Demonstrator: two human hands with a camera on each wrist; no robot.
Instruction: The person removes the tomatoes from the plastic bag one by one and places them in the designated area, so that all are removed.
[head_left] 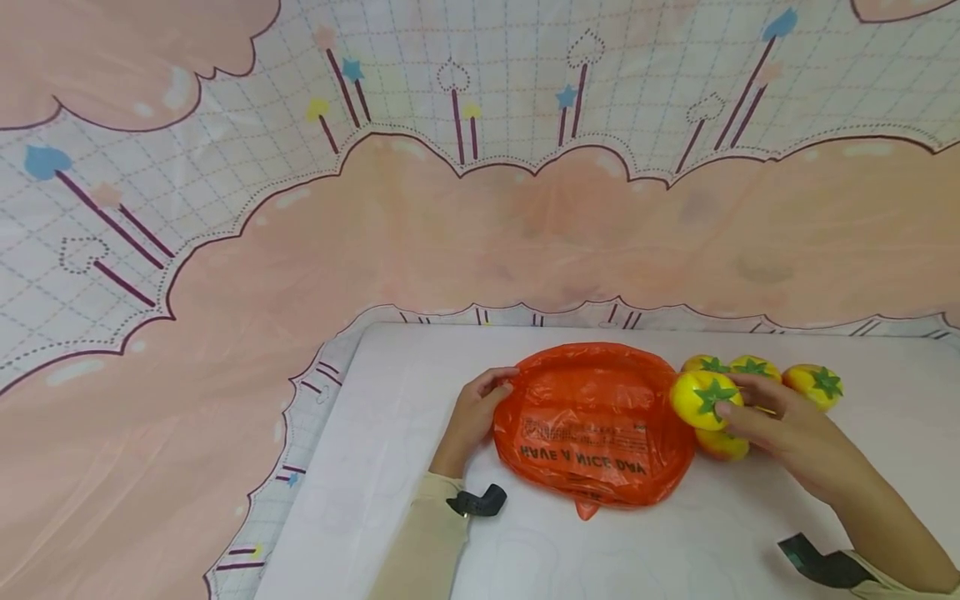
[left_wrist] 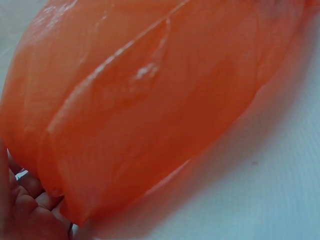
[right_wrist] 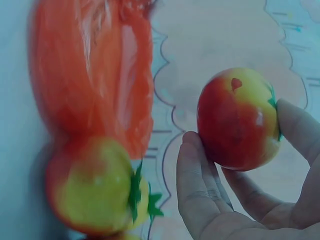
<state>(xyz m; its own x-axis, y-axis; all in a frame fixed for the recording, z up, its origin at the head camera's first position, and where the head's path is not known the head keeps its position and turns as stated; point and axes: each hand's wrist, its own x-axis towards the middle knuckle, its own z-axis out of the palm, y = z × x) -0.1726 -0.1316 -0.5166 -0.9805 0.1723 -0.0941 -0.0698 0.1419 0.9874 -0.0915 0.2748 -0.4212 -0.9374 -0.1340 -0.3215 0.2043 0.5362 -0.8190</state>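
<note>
An orange-red plastic bag [head_left: 585, 392] printed "HAVE A NICE DAY" lies on the white table, its opening spread wide with the printed inside showing. At its left rim, my left hand [head_left: 472, 412] pinches the plastic; in the left wrist view its fingers [left_wrist: 30, 210] meet the bag's edge, partly hidden. My right hand [head_left: 795, 437] grips a red-and-yellow toy tomato [head_left: 692, 398] with a green leafy top, raised by the bag's right rim. The right wrist view shows this tomato [right_wrist: 235, 122] between thumb and fingers.
Several more toy tomatoes sit right of the bag, including one [head_left: 810, 383] farthest right and one [head_left: 722, 447] beside the bag's rim. Behind the white table [head_left: 367, 450] hangs a pink cloth backdrop [head_left: 525, 233] with drawn candles.
</note>
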